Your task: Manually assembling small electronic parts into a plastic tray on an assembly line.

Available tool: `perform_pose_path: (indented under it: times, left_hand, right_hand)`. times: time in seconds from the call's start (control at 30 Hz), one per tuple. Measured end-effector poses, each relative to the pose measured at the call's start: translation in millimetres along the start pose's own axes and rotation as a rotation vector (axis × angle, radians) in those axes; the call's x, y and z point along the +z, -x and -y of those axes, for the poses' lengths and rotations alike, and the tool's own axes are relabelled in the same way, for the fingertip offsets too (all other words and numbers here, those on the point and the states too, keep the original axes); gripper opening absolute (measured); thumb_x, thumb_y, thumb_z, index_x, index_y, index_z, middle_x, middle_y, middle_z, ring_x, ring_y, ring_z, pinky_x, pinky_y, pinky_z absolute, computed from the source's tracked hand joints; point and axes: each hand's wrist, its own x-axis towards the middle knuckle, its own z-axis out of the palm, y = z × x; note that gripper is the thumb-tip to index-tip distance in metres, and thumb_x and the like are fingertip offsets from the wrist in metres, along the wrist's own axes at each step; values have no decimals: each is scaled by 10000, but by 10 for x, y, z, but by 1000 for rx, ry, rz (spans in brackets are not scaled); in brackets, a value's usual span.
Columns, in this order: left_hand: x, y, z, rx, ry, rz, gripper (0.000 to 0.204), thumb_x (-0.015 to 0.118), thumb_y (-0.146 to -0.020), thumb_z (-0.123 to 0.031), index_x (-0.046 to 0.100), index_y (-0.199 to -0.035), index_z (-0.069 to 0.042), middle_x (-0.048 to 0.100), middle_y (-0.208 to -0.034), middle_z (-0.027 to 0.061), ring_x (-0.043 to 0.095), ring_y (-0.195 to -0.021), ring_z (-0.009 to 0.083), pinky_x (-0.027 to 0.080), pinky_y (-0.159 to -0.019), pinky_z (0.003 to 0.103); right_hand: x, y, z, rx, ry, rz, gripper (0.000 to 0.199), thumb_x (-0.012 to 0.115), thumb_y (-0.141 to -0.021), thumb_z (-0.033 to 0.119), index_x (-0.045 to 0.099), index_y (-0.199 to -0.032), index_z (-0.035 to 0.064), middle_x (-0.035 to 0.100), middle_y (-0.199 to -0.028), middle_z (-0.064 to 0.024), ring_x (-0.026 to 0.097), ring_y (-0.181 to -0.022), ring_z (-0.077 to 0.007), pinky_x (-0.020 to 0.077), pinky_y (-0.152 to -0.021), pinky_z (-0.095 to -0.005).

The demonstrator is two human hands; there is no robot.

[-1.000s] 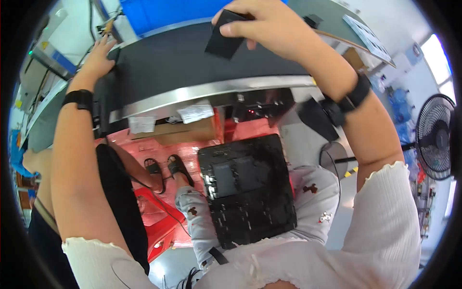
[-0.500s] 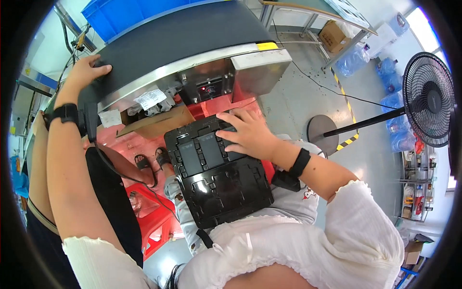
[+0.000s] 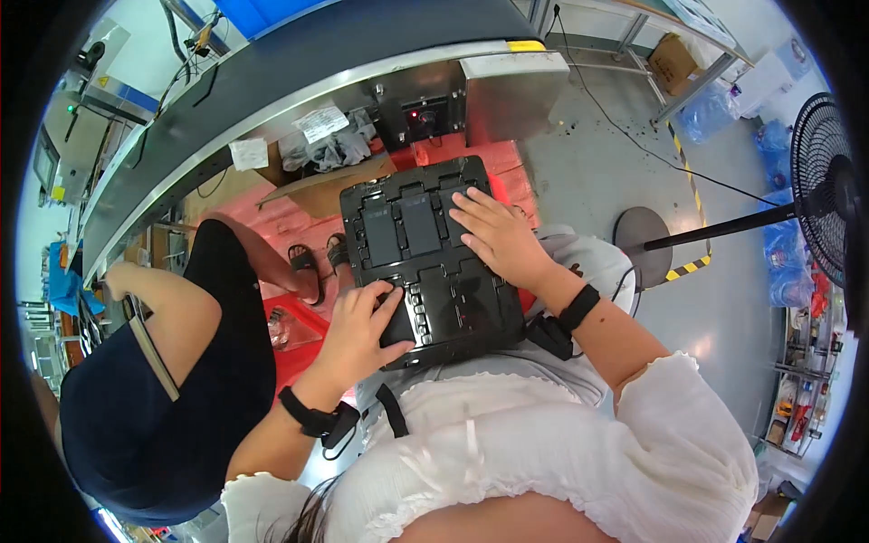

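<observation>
Drawn back from the conveyor belt, where it was rested half a second earlier, the left hand is now laid at the near left edge of a black moulded tray. Its fingers are loosely spread and its thumb is set apart; whether the rim is gripped from beneath cannot be told. Across the tray's far right part, the right hand is laid palm down, fingers fanned, with nothing seen to be pinched; what may be covered by the palm is hidden.

On the light grey trousers of the seated wearer the tray is supported, and in its far row two flat dark pieces are seen side by side. Nearer the body, glossy moulded pockets are left uncovered.

For sound work, the tray is best kept level and steadied at the edge by the left hand, while light, even pressure is applied by the right. Each piece should be seated flush within its pocket, as a raised corner could be knocked loose if the lap is shifted.
</observation>
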Motion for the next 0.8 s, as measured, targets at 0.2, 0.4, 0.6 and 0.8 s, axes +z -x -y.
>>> perform_pose_path:
  times: [0.2, 0.4, 0.6, 0.8]
  left_hand:
    - [284, 33, -208, -165, 144, -198, 712, 814, -623, -310, 543, -1232, -56, 516, -1171, 86, 487, -1077, 288, 367, -896, 396]
    - [260, 54, -126, -122, 149, -195, 703, 800, -644, -303, 529, -1244, -56, 510, -1184, 85, 482, -1092, 291, 374, -880, 397]
    - [339, 82, -43, -104, 201, -281, 624, 786, -659, -287, 565, -1190, -43, 517, -1177, 105, 515, -997, 301, 393, -869, 411]
    - [-4, 38, 68, -94, 356, -23, 513, 729, -744, -203, 546, -1181, -7, 502, -1163, 149, 560, -901, 293, 469, -792, 374]
  right_hand:
    - [61, 64, -33, -20, -22, -60, 365, 536, -904, 200, 549, -1246, 74, 461, -1388, -72, 360, -1330, -239, 357, -1007, -394]
    - [66, 39, -29, 6, -42, -47, 352, 555, -895, 200, 568, -1225, 81, 459, -1392, -75, 378, -1322, -232, 362, -1008, -396]
    - [-732, -603, 124, -105, -124, -306, 391, 668, -810, 236, 603, -1155, 63, 489, -1308, -162, 467, -1212, -333, 390, -995, -415]
    - [-1595, -2246, 316, -338, -55, -281, 399, 625, -824, 238, 570, -1149, 14, 552, -1123, -196, 507, -1099, -339, 408, -959, -380]
